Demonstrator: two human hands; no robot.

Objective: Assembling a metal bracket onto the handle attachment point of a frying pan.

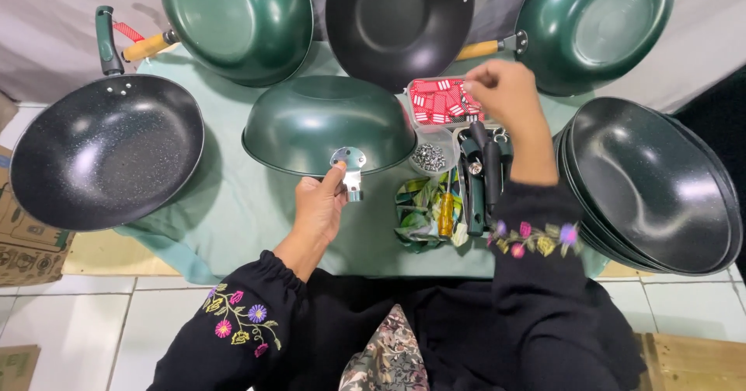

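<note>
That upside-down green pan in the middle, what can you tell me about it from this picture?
The green pan lies rim-down on the pale green cloth, its rounded, glossy, metal-looking underside facing up. It has no handle; a small silver metal bracket juts from the near edge. The left hand touches that bracket with thumb and fingertips. A clear tub of red pieces and a cup of small screws sit close on its right; whether they touch it is unclear.

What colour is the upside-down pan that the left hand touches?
Dark green, seen in the head view: pan, left hand.
</note>
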